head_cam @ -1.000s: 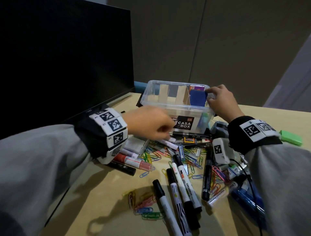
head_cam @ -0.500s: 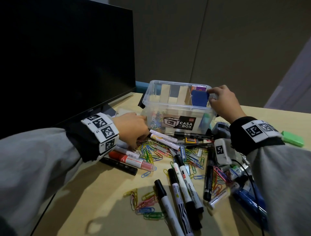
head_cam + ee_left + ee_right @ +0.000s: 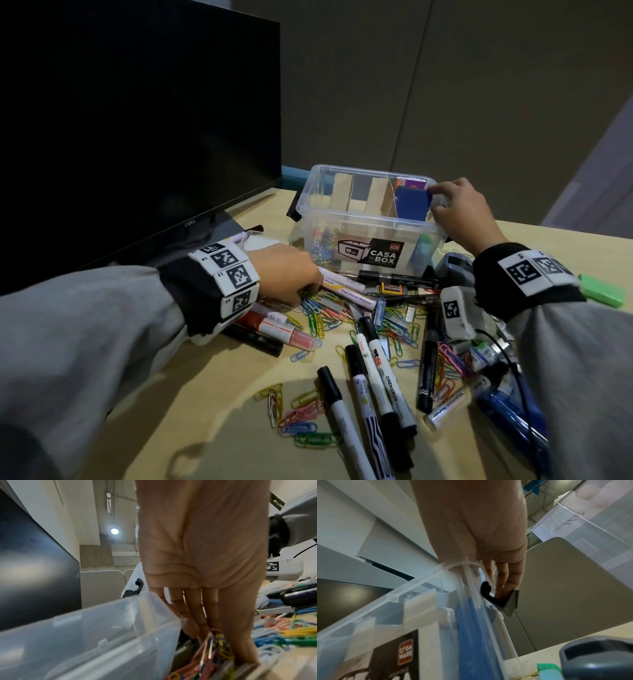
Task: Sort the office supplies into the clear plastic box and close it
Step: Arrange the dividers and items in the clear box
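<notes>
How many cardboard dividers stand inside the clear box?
2, both in the box: the left divider near its middle, the right divider beside the blue pad. Others may be hidden.

We see a dim head view, with soft arm shadows across the table (image 3: 212,404) and sleeves smeared at the edges. Both wrist views are brighter; a ceiling lamp (image 3: 114,531) glares, nearby paper clips (image 3: 216,654) blur, and straight lines bow.

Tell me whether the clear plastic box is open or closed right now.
Open. The clear plastic box has no lid on it: its cardboard dividers and paper clips inside show from above.
</notes>
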`<action>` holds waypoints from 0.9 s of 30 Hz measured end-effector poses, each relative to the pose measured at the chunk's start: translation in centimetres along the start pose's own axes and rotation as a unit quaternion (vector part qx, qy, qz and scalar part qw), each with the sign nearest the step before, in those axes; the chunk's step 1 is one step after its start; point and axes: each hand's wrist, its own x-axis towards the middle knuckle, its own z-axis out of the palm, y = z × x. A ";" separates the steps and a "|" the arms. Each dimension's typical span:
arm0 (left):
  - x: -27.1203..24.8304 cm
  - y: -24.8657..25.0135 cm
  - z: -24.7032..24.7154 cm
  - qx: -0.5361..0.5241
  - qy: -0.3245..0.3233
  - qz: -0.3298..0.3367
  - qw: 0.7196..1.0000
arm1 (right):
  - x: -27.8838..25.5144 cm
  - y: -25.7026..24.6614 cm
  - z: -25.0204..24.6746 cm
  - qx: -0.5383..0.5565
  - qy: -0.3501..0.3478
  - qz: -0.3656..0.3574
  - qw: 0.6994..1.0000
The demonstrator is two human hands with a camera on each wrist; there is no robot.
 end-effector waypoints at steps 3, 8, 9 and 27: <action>0.2 -0.2 0.2 -0.016 0.003 0.001 1.000 | 0.1 0.1 0.0 0.003 0.000 -0.001 1.000; 0.0 -0.9 -0.2 -0.116 0.036 0.013 0.993 | 0.2 0.2 0.1 0.004 0.001 -0.002 1.000; -0.1 -1.0 -0.5 -0.145 0.047 0.012 0.988 | 0.2 0.2 0.1 0.004 0.003 -0.001 1.000; -1.4 -3.8 -7.8 -0.448 0.304 -0.013 0.840 | 0.0 0.1 0.2 0.011 0.008 -0.007 1.000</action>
